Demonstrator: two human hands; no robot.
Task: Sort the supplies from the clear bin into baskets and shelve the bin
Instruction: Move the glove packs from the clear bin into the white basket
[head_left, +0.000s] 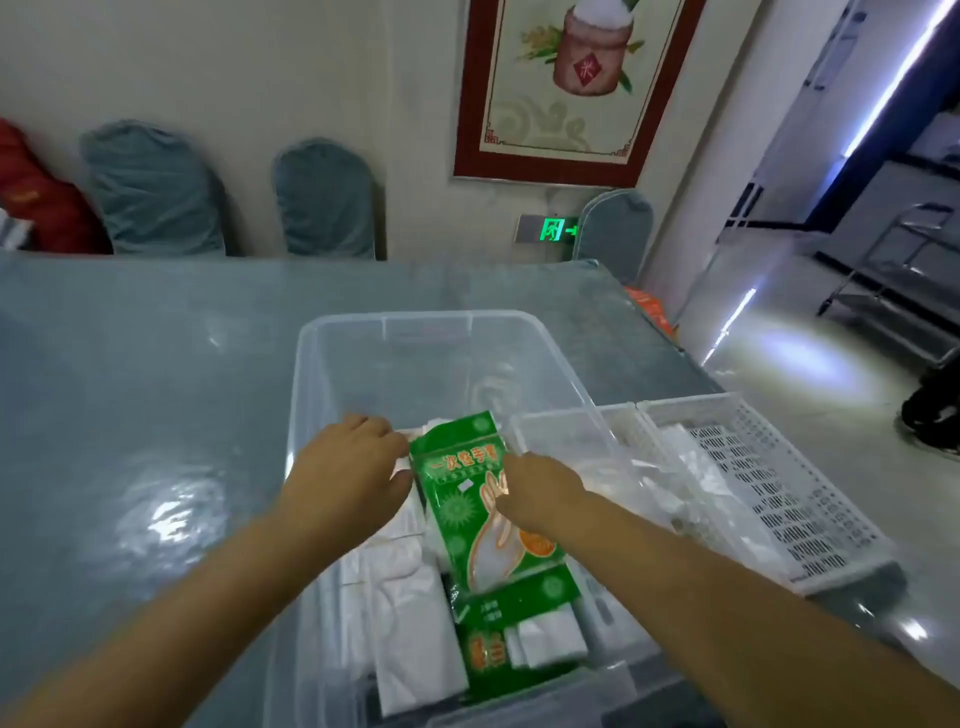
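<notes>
— Nearest you: clear plastic bin (332, 364) at the table's near edge, holding white packets (410, 597)?

— Yes. Your left hand (348, 467) and right hand (540, 493) pinch a green glove packet (467, 499) inside it; white slotted basket (769, 483) touches its right side.

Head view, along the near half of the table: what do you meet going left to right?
Bare table cover → left hand → green glove packet → right hand → white perforated basket.
</notes>
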